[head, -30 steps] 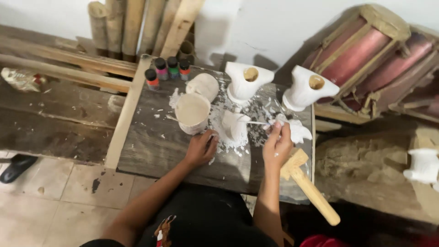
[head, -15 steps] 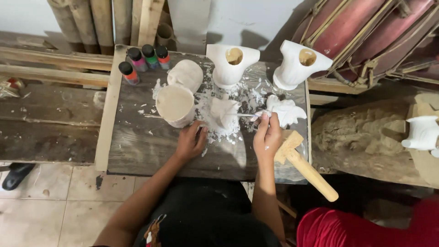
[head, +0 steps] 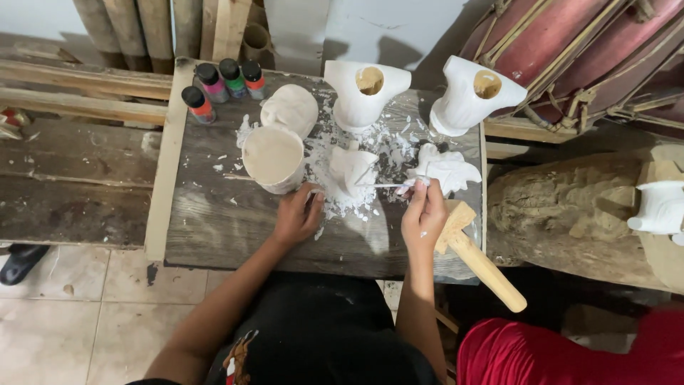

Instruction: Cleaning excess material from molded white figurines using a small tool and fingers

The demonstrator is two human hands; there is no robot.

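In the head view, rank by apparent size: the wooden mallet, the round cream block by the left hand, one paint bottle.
1. wooden mallet, longest, though it lies nearer the camera
2. round cream block
3. paint bottle, clearly smallest

Around my grey wooden table, four paint bottles stand at its far left corner. Two white vase-shaped carvings stand along its far edge. A wooden mallet hangs over its near right corner. Bamboo poles lean behind it, red drums sit beyond its right end, and a log lies right of it.
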